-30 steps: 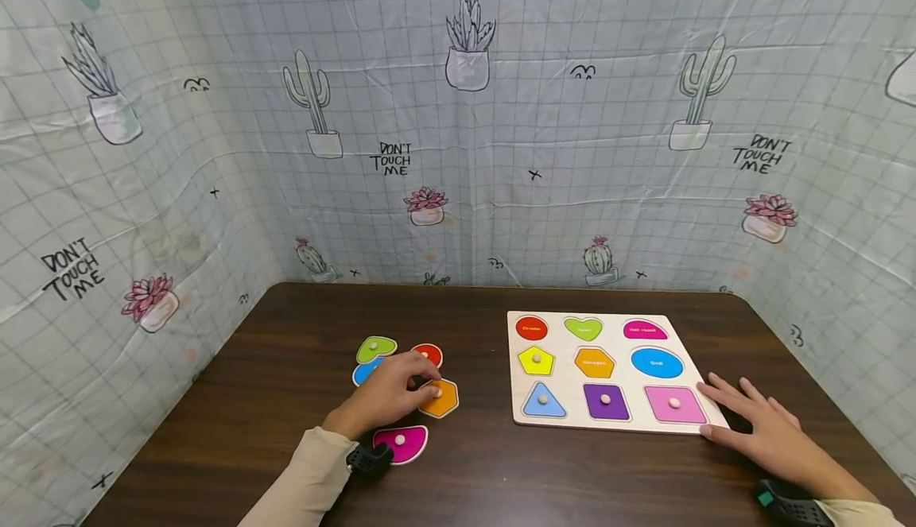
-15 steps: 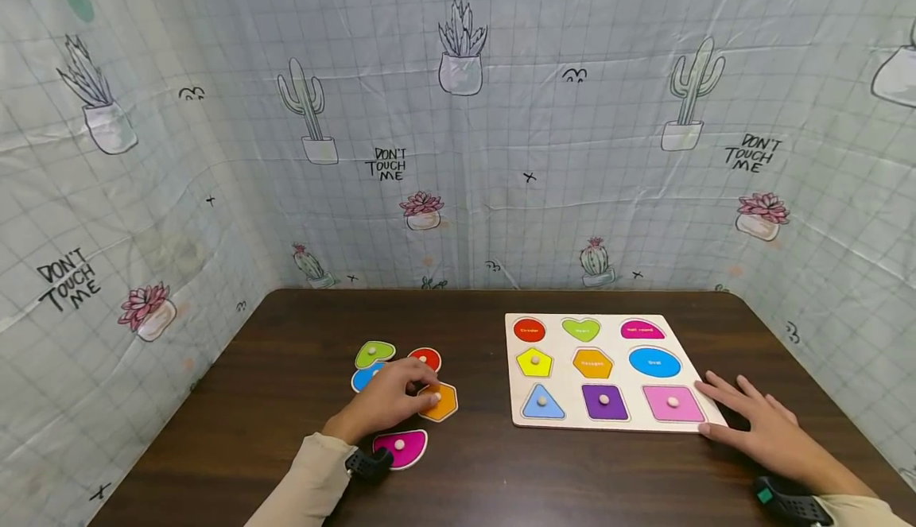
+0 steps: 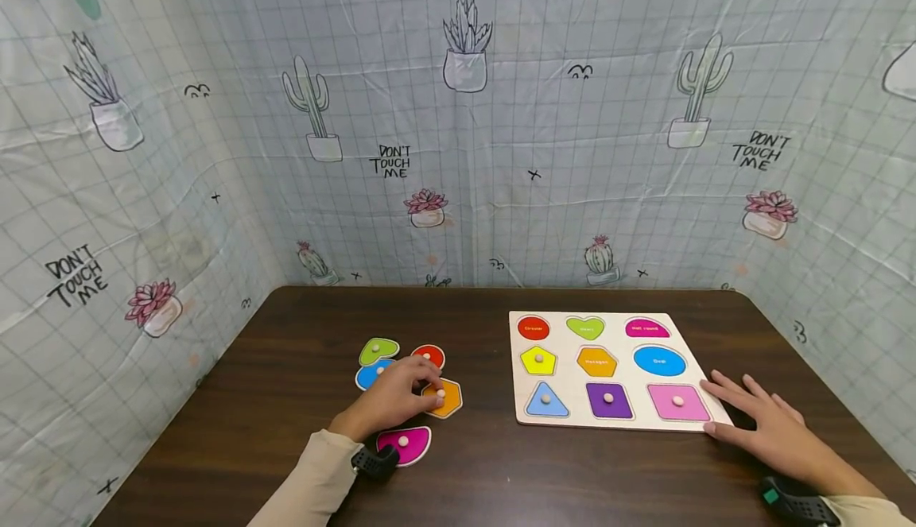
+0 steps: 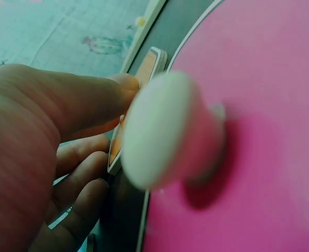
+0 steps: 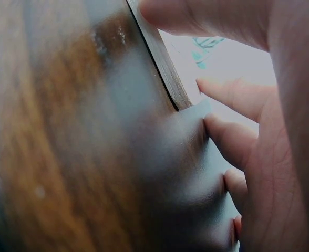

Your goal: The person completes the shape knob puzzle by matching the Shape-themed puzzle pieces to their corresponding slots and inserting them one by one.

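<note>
My left hand (image 3: pixel 390 396) is at an orange hexagon puzzle piece (image 3: pixel 452 401), thumb and index finger pinching its small knob. In the left wrist view the thumb covers part of that orange piece (image 4: pixel 147 68). Under the left wrist lies a magenta half-round piece (image 3: pixel 415 449); its pale knob (image 4: pixel 157 131) looms large in the left wrist view. My right hand (image 3: pixel 773 432) rests spread at the near right corner of the white puzzle board (image 3: pixel 572 422), thumb at its near edge and fingers along its right side.
Beyond the left hand lie a green heart piece (image 3: pixel 382 346), a blue oval piece (image 3: pixel 368 374) and a red round piece (image 3: pixel 432 352). The board bears knobbed yellow pentagon (image 3: pixel 529 360), blue triangle (image 3: pixel 547 412), purple square (image 3: pixel 597 408) and pink rectangle (image 3: pixel 694 406) pieces. A patterned cloth (image 3: pixel 501 129) surrounds the table.
The view shifts slightly with the head. Both hands stay where they were, the left at the orange hexagon and the right at the board's corner.
</note>
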A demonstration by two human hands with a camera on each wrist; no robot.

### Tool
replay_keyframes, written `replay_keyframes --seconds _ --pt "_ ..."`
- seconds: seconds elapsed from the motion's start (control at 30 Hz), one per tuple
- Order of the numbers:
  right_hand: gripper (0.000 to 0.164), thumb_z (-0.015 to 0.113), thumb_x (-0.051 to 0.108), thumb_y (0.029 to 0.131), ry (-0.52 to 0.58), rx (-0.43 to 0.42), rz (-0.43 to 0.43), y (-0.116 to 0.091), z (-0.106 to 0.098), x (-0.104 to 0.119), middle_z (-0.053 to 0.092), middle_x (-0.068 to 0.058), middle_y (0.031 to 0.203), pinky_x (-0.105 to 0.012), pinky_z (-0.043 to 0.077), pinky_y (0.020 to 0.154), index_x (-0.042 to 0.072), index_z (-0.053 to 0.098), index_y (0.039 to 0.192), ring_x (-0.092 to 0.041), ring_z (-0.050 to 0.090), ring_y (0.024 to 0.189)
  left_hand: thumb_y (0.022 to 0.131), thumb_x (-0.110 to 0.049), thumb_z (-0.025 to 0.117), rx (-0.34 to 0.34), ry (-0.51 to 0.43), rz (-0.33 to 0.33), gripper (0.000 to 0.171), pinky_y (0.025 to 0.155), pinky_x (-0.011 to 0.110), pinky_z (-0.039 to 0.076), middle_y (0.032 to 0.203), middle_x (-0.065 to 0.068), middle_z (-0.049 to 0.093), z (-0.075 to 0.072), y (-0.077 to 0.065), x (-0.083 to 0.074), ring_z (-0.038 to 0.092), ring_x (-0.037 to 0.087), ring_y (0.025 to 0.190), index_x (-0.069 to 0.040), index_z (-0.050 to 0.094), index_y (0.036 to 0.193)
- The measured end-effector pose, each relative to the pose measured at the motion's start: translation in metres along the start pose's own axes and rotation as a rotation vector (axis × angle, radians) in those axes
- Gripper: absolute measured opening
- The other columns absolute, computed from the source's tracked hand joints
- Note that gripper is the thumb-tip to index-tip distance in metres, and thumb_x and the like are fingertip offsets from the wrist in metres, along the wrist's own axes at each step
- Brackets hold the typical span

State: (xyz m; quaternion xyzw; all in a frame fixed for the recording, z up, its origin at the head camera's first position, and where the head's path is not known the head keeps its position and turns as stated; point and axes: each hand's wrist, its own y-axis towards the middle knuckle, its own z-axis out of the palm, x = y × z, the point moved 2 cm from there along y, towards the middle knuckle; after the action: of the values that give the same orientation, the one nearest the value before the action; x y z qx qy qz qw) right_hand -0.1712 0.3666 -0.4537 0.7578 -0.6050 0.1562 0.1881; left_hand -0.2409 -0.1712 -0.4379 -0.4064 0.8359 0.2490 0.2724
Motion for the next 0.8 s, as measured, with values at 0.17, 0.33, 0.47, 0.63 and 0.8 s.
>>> replay_keyframes --seconds 0.17,0.33,0.47,0.63,0.8 --pt "0.067 0.070 0.037 0.092 -0.003 0.002 0.000 -0.0002 -0.0010 -0.0006 0.036 -0.033 0.151 -0.081 0.006 0.098 0.000 0.049 0.144 -0.064 0.014 0.138 0.090 -0.019 0.076 0.006 0.033 0.005 0.006 0.088 0.038 0.052 0.114 0.001 0.066 0.0014 0.0000 -0.0007 0.061 0.021 0.103 -0.019 0.070 0.088" --pt "0.068 0.069 0.038 0.092 -0.009 0.008 0.009 0.0001 -0.0003 -0.0017 0.035 -0.033 0.151 -0.081 0.007 0.098 0.000 0.049 0.145 -0.064 0.014 0.138 0.091 -0.018 0.075 0.005 0.128 0.043 0.006 0.088 0.039 0.050 0.110 -0.002 0.065 0.0003 0.0008 -0.0045 0.058 0.018 0.100 -0.018 0.069 0.090" --pt "0.069 0.069 0.039 0.092 -0.010 0.011 0.015 0.0014 0.0005 -0.0018 0.035 -0.033 0.151 -0.081 0.007 0.097 0.000 0.049 0.145 -0.064 0.014 0.138 0.092 -0.018 0.074 0.003 0.168 0.054 0.006 0.087 0.039 0.049 0.109 -0.002 0.065 -0.0010 0.0015 -0.0059 0.057 0.017 0.098 -0.018 0.068 0.090" --pt "0.068 0.069 0.039 0.092 -0.013 0.006 0.009 0.0032 0.0004 -0.0016 0.036 -0.033 0.150 -0.081 0.008 0.098 0.000 0.050 0.144 -0.064 0.014 0.138 0.093 -0.018 0.073 0.004 0.161 0.047 0.005 0.087 0.039 0.049 0.108 -0.002 0.065 -0.0005 0.0004 -0.0062 0.057 0.017 0.098 -0.018 0.068 0.090" --pt "0.068 0.069 0.039 0.092 -0.015 0.004 0.009 0.0021 0.0000 -0.0020 0.036 -0.033 0.150 -0.081 0.008 0.097 0.000 0.050 0.143 -0.065 0.016 0.137 0.094 -0.018 0.072 -0.006 0.139 0.061 0.005 0.087 0.038 0.049 0.109 -0.002 0.065 0.0007 0.0007 -0.0064 0.058 0.017 0.097 -0.017 0.069 0.091"
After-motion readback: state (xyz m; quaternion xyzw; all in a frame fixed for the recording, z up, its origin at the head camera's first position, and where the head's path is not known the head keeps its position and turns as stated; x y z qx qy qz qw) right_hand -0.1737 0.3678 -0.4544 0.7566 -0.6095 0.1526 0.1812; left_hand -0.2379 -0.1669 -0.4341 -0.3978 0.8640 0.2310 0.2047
